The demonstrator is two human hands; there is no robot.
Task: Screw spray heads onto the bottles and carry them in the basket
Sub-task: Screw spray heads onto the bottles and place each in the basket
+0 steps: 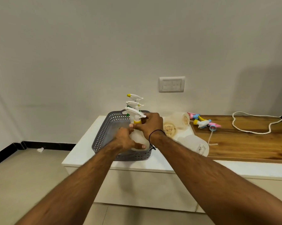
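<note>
1. The bottle (139, 140) between the hands is cloudy, see-through plastic with a rounded body, standing upright over the near end of the grey basket (103, 135).
2. Its spray head (134, 113) is white with a yellow collar at the neck, the nozzle pointing left.
3. Just behind the hands, two more spray heads (134, 100) rise above the basket, white with yellow and green tips; the bottles under them are hidden.
4. The left hand (125, 140) wraps the bottle's body from the left, thumb laid across the front low down.
5. The right hand (149, 125) is closed around the neck at the yellow collar, fingers curled over it, wrist bent inward; a black cord band sits on that wrist.
6. To the right of the right hand, empty bottles (192, 143) lie on their sides on the white counter (81, 153).
7. Further right, loose spray heads (203, 122) in pink, blue and yellow lie on the wooden board (250, 143).
</note>
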